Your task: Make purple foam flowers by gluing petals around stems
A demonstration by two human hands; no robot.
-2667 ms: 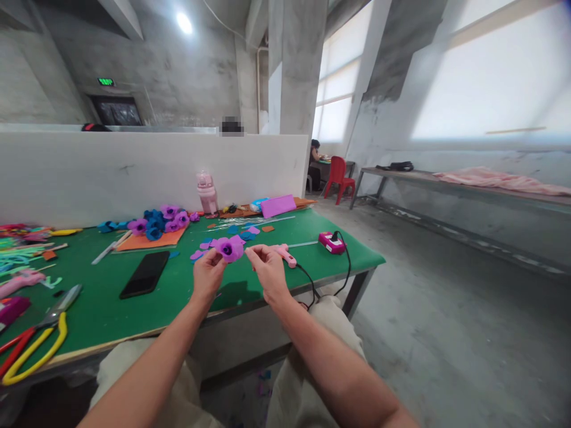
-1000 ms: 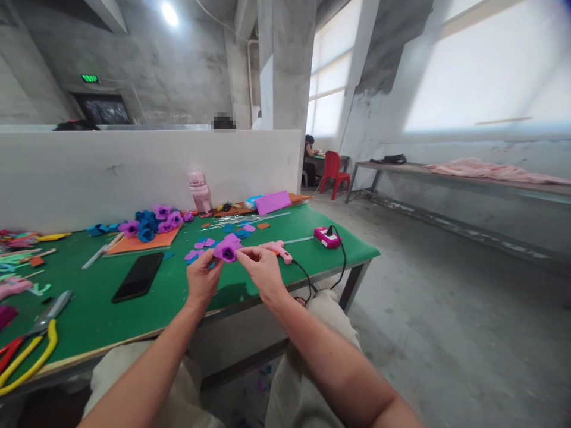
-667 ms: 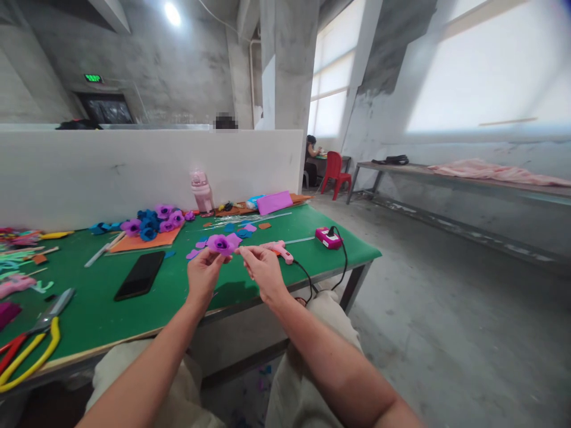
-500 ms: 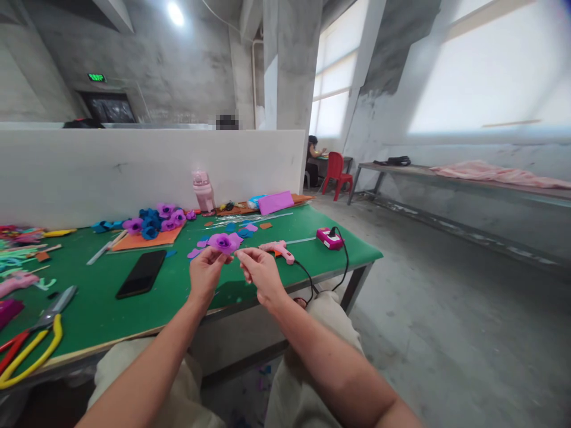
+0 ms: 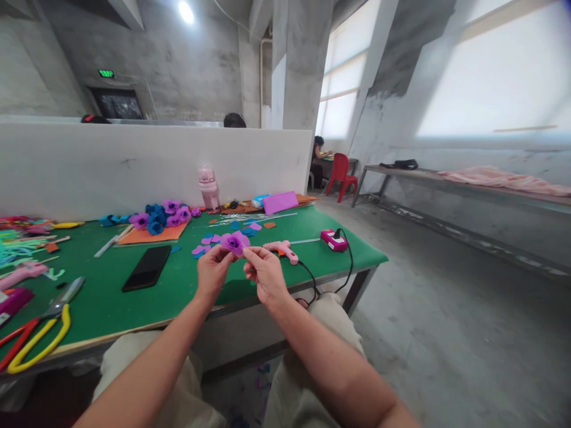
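A purple paper flower [image 5: 234, 241] with a curled centre is held up over the front part of the green table. My left hand [image 5: 214, 272] pinches it from the left and below. The thumb and forefinger of my right hand [image 5: 266, 274] are closed on the flower's right edge petal. Loose purple petals [image 5: 206, 242] and blue petals [image 5: 250, 231] lie just behind the flower. To the right of my right hand rests a pink hot glue gun [image 5: 285, 249] with a black cord.
On the green table [image 5: 102, 303] lie a phone [image 5: 147, 267], yellow-and-red-handled scissors [image 5: 49, 324] and finished blue and purple flowers [image 5: 156, 219] on orange paper. A pink bottle [image 5: 208, 189] stands by the white partition [image 5: 89, 169]. A magenta power box [image 5: 333, 240] sits near the right edge.
The view has shifted slightly, so everything sits a little further right. My right hand's fingers have moved in from beside the flower onto its right edge; my left hand keeps its hold.
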